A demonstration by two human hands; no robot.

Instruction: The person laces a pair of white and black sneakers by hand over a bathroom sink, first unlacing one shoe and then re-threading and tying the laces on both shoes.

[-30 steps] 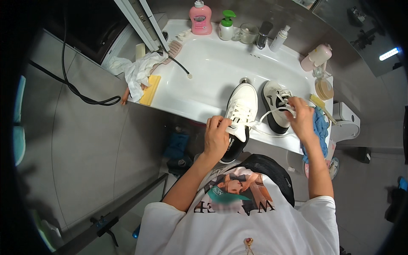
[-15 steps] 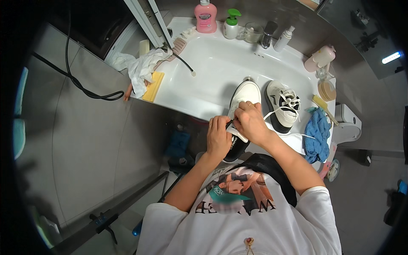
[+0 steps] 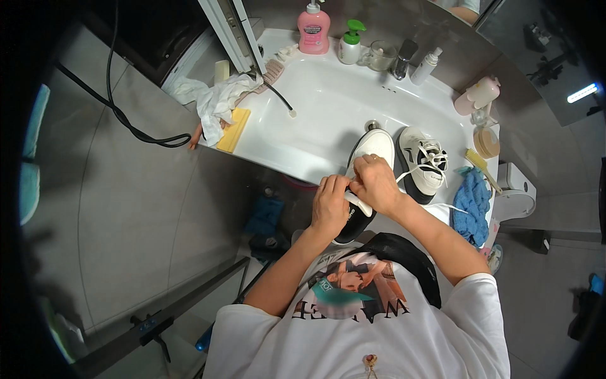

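Note:
A white sneaker (image 3: 377, 144) with a black lining points away from me at the front of the washbasin, its heel toward my body. On its left side my left hand (image 3: 331, 205) is closed on the edge of the opening. My right hand (image 3: 375, 184) bends its fingers over the top of the same sneaker, the fingertips meeting those of the left. What they pinch there is hidden. The white tongue (image 3: 358, 203) sticks up below the right fingers. To the right lies the matching sneaker (image 3: 421, 163), with white laces threaded and one end trailing.
The white washbasin (image 3: 303, 126) spreads behind the sneakers. A blue cloth (image 3: 471, 207) and yellow brush (image 3: 483, 169) lie on its right edge. A white cloth (image 3: 218, 101) and yellow board (image 3: 233, 130) are at the left. A pink bottle (image 3: 314, 30) and tap (image 3: 404, 60) stand behind.
My hands have drawn slightly closer together on the sneaker, and its tongue now stands out more beneath my right fingers. The whole view has shifted a little.

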